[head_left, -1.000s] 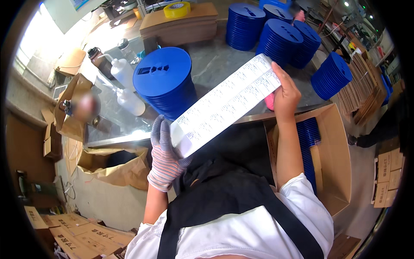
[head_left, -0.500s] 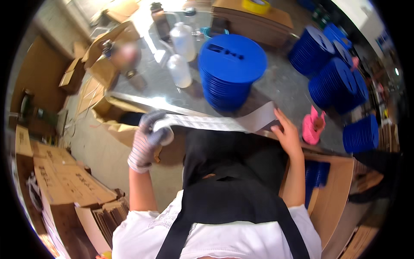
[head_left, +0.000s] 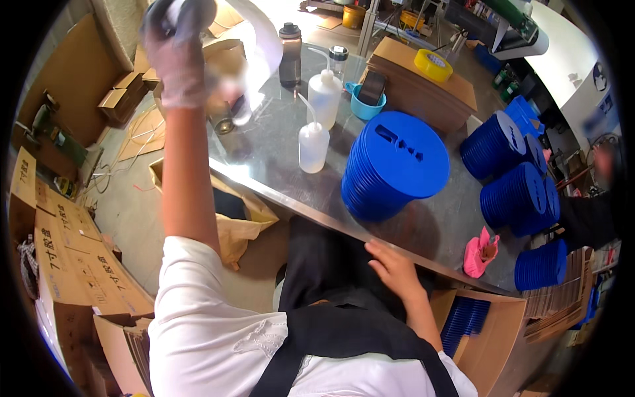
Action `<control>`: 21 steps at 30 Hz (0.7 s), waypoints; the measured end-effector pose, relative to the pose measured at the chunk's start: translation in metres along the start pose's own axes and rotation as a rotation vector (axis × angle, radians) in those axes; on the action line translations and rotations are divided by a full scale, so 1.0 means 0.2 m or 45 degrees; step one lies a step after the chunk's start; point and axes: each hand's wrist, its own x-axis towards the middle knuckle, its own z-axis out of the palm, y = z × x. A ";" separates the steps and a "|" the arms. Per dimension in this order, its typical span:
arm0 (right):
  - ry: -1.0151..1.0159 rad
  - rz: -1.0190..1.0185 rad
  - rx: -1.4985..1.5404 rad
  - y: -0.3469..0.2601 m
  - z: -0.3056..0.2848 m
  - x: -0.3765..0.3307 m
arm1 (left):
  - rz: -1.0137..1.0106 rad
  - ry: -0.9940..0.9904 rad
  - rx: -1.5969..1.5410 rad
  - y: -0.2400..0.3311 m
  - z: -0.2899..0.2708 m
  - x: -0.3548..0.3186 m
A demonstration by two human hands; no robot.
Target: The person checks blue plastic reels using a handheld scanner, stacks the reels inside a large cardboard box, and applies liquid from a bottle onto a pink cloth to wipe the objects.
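Now the left hand (head_left: 177, 56), gloved, is raised high and well off to the side, its fingers curled tight around one end of the white strip (head_left: 261, 36). A second ago both hands held that strip stretched flat in front of the chest; half a second ago it was sagging between them. The right hand (head_left: 397, 271) has since let go and rests low by the table edge (head_left: 311, 212), fingers loosely apart and holding nothing. So the strip is being carried away from the stack of blue discs (head_left: 395, 165), which looks like clearing it aside.

Much of the strip is blurred by motion, and its far end is hard to trace; it trails from the fist toward the bottles (head_left: 314, 135). Whether the strip is rolled or crumpled inside the fist cannot be told.
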 end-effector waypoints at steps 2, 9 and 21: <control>-0.062 -0.068 -0.016 -0.03 0.08 0.04 | -0.515 0.416 -0.458 0.19 0.05 -0.16; -0.276 -0.263 -0.022 -0.10 0.25 0.20 | -0.744 -1.096 0.022 0.09 0.10 -1.47; -0.303 -0.387 0.000 -0.18 0.44 0.43 | -0.786 -1.633 0.181 0.19 0.02 -1.22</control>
